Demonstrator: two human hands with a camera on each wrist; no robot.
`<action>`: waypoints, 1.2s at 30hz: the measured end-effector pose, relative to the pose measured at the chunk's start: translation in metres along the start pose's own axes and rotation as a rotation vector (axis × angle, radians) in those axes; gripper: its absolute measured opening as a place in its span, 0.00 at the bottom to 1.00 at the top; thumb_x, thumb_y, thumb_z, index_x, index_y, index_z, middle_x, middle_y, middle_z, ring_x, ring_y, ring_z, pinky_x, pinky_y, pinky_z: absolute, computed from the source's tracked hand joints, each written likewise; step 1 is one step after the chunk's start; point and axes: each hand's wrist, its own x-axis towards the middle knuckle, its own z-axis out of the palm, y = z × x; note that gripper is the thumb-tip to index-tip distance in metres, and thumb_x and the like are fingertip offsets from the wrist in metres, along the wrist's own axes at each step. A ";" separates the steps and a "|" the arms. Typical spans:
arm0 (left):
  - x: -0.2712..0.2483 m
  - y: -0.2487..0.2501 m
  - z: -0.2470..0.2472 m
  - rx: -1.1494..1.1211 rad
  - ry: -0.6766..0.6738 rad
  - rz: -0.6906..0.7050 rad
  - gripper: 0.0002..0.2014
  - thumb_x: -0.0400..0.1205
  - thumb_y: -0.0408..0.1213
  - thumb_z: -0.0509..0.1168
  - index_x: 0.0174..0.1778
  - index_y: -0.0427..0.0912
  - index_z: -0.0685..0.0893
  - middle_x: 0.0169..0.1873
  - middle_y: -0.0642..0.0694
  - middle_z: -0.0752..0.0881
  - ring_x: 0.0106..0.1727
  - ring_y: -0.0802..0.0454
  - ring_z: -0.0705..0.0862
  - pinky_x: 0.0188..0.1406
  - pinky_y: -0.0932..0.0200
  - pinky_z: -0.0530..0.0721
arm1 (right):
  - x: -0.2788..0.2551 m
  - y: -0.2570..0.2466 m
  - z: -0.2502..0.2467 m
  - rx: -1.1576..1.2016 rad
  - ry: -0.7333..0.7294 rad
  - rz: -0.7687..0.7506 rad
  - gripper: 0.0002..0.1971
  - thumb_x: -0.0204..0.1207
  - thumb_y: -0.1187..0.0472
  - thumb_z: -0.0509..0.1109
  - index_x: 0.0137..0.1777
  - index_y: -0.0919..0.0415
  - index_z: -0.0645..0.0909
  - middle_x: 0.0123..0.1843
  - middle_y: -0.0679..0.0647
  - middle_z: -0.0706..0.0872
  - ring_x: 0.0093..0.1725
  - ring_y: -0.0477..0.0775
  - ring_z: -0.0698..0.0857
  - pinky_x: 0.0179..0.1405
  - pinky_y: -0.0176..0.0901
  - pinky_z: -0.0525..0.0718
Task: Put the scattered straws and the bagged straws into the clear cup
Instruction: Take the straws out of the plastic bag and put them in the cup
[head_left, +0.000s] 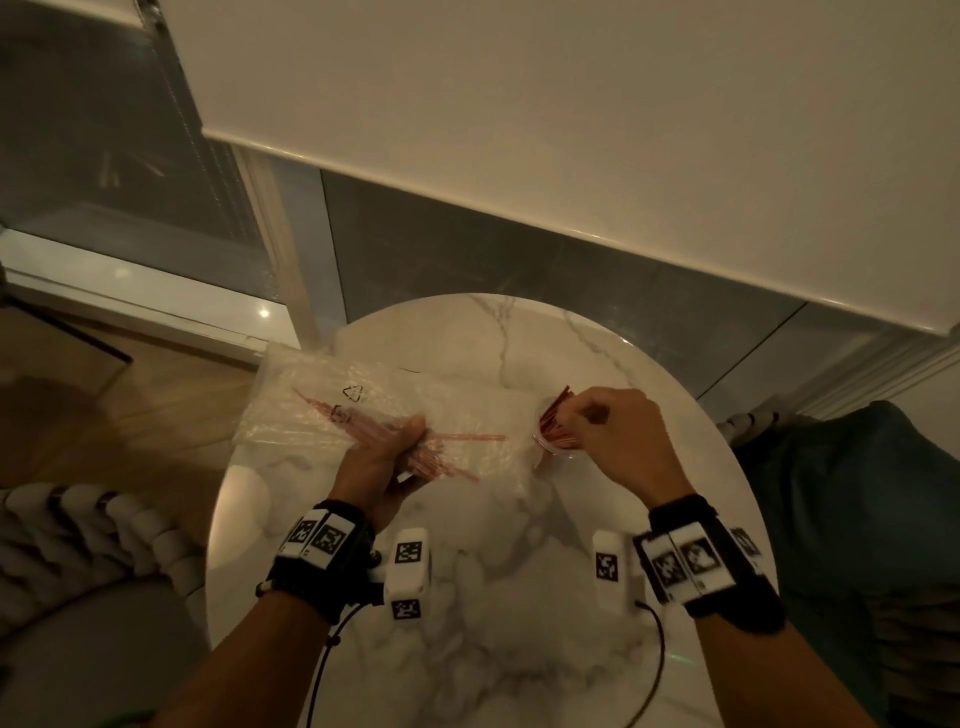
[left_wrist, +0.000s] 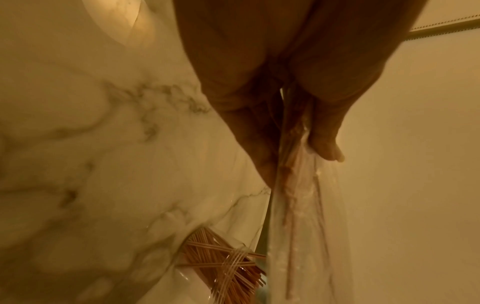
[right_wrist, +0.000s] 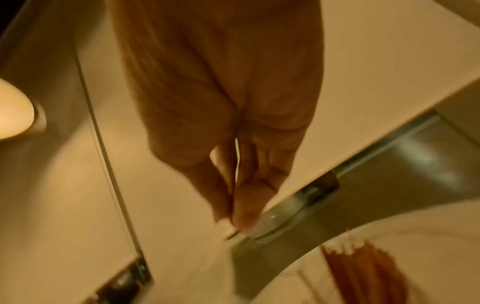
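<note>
A clear plastic bag (head_left: 311, 395) with red straws (head_left: 457, 439) inside lies over the left of the round marble table (head_left: 519, 649). My left hand (head_left: 395, 457) grips the bag and the straws in it near its middle; in the left wrist view the thumb and fingers (left_wrist: 324, 148) pinch the bag's film (left_wrist: 298, 226). The clear cup (head_left: 553, 451) stands to the right, holding a bundle of red straws (head_left: 556, 415) (left_wrist: 221, 267) (right_wrist: 363, 271). My right hand (head_left: 613, 431) hovers at the cup, fingertips (right_wrist: 244, 218) pinched on what looks like one thin straw.
The table's far edge runs close to a dark wall panel under a white roller blind (head_left: 571, 130). A chunky knit throw (head_left: 78, 530) lies on a seat at the left, a dark cushion (head_left: 857, 493) at the right. Wood floor shows beyond the left edge.
</note>
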 end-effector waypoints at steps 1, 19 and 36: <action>-0.001 0.000 0.002 -0.001 -0.016 0.000 0.03 0.77 0.34 0.73 0.43 0.40 0.86 0.36 0.45 0.89 0.40 0.51 0.88 0.37 0.52 0.90 | -0.010 -0.006 -0.001 0.054 -0.102 0.003 0.04 0.77 0.61 0.76 0.46 0.54 0.92 0.39 0.39 0.90 0.35 0.33 0.86 0.38 0.18 0.79; -0.031 -0.013 0.038 0.082 -0.208 0.043 0.09 0.71 0.35 0.75 0.45 0.39 0.86 0.33 0.44 0.89 0.35 0.51 0.89 0.43 0.45 0.91 | -0.069 0.000 0.001 0.577 -0.201 0.078 0.18 0.80 0.73 0.67 0.57 0.50 0.90 0.56 0.47 0.93 0.51 0.49 0.91 0.55 0.47 0.89; -0.052 -0.020 0.051 0.010 -0.276 0.065 0.04 0.77 0.34 0.70 0.42 0.38 0.82 0.31 0.44 0.88 0.35 0.50 0.90 0.32 0.52 0.89 | -0.091 0.001 0.025 0.412 -0.140 -0.111 0.08 0.80 0.62 0.74 0.56 0.55 0.90 0.44 0.46 0.92 0.39 0.43 0.90 0.37 0.36 0.87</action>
